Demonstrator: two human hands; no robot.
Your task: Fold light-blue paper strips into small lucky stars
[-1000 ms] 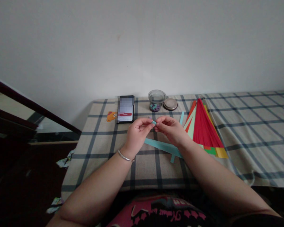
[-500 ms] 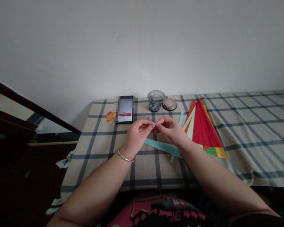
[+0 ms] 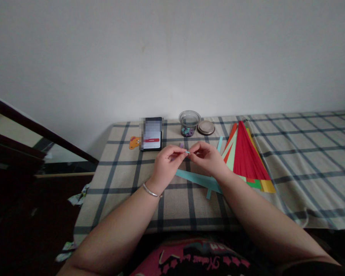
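Observation:
My left hand (image 3: 167,165) and my right hand (image 3: 207,158) meet above the checked cloth, fingertips pinched together on a small folded teal paper strip (image 3: 187,152). A silver bangle (image 3: 150,190) circles my left wrist. Under my right forearm lie longer teal paper strips (image 3: 196,178) flat on the cloth. A fan of red, orange, green and yellow paper strips (image 3: 246,157) spreads just right of my right hand. A tiny purple piece (image 3: 181,145) lies behind my fingers.
A phone (image 3: 152,134) lies at the back beside an orange bear sticker (image 3: 134,142). A clear cup (image 3: 189,123) with small coloured pieces and its round lid (image 3: 206,127) stand by the wall. The checked cloth (image 3: 304,161) runs right. Paper scraps (image 3: 78,197) litter the dark floor at left.
Both hands have stayed almost in place, fingers shifting slightly on the teal piece; the view has tilted a little.

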